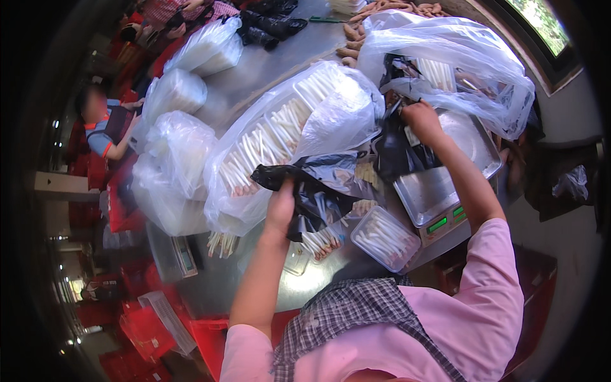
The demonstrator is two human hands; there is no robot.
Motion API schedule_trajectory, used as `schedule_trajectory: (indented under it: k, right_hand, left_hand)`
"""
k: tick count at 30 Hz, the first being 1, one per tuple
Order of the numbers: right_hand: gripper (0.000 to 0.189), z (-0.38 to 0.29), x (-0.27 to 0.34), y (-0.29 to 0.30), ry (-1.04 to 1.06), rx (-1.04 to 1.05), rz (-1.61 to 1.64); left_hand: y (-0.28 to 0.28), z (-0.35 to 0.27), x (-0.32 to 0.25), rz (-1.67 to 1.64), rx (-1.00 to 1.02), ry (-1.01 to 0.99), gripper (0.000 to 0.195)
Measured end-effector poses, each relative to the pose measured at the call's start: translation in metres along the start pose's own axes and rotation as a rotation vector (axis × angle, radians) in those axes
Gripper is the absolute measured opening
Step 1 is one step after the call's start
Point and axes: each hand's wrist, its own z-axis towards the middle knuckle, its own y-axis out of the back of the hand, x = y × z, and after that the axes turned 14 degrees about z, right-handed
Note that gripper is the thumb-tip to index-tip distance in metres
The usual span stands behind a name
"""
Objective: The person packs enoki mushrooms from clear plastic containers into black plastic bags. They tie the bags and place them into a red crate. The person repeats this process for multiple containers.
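My left hand point(282, 203) grips a black plastic bag point(317, 193) above a bundle of white stalks point(321, 242) on the metal table. Further right, my right hand point(421, 119) is closed on another piece of black plastic point(398, 143) beside the digital scale's steel pan point(429, 191); its fingertips are partly hidden. Below, between the hands, a clear plastic tub point(385, 238) holds white stalks. Behind my left hand lies a large clear plastic bag point(341, 119) with rows of the same stalks.
Stacked clear containers in plastic bags point(176, 162) stand at the left. Brown tubers point(353, 43) lie at the back, near a large translucent bag point(444, 38). A second scale point(185, 255) is at the left edge. A co-worker point(112, 124) stands beyond, among red crates point(145, 329).
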Motion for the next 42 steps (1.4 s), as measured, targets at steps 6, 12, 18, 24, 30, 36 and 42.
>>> schedule_trajectory:
  k: [6, 12, 18, 24, 30, 36, 42]
  right_hand:
    - [0.021, 0.031, -0.013, 0.034, -0.296, -0.227, 0.104]
    - [0.076, -0.071, 0.162, 0.036, 0.057, 0.178, 1.188]
    - [0.009, -0.113, 0.2, -0.031, -0.9, 0.592, 2.088]
    - [0.021, -0.151, 0.225, -0.064, -1.132, 0.543, 2.112]
    - [0.014, -0.17, 0.248, -0.05, -1.137, 0.661, 1.919]
    - [0.015, -0.176, 0.257, -0.046, -0.846, 0.501, 1.723]
    - [0.046, -0.177, 0.3, -0.031, -0.295, 0.278, 1.498]
  left_hand:
    - [0.016, 0.009, 0.022, -0.267, 0.184, 0.29, 0.039]
    - [-0.009, -0.033, 0.001, -0.358, 0.049, 0.471, 0.043]
    - [0.029, -0.057, 0.02, -0.508, 0.359, 0.597, 0.043]
    - [0.093, -0.08, 0.134, 0.215, 0.159, 0.49, 0.056]
    - [0.115, -0.097, 0.155, -0.117, 0.104, 0.529, 0.052]
    - [0.101, -0.12, 0.14, 0.935, -0.444, -0.26, 0.043]
    - [0.045, -0.127, 0.094, 0.548, 0.007, -0.202, 0.015]
